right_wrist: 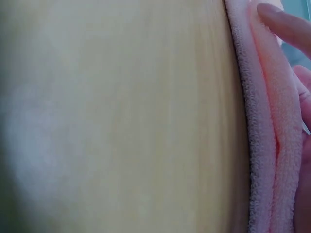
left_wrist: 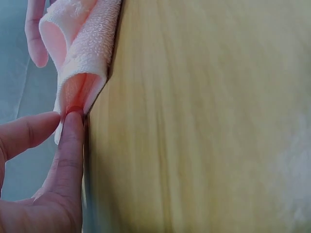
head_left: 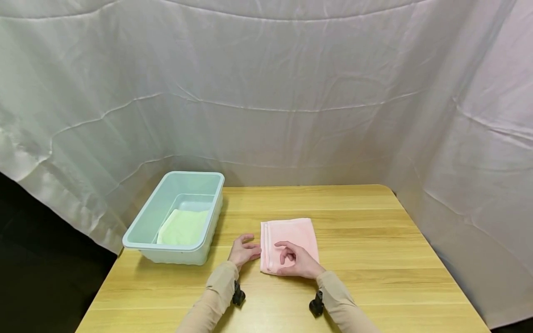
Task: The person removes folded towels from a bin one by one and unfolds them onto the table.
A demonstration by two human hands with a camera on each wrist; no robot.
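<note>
A folded pink towel (head_left: 293,236) lies on the table, with a pale band along its left side. My left hand (head_left: 244,251) is at the towel's left edge. In the left wrist view, the thumb and a finger of that hand pinch the edge of the layered towel (left_wrist: 92,53), one fingertip inside a fold. My right hand (head_left: 301,264) rests on the towel's lower right part, fingers bent and thumb spread apart from them. The right wrist view shows a fingertip touching the towel's edge (right_wrist: 269,111); the rest of that hand is partly cut off.
To the left stands a light blue plastic tub (head_left: 175,247), holding a folded pale green cloth (head_left: 183,227). The wooden table (head_left: 374,277) reaches back to a hanging light grey curtain (head_left: 291,138), which also runs along the right side.
</note>
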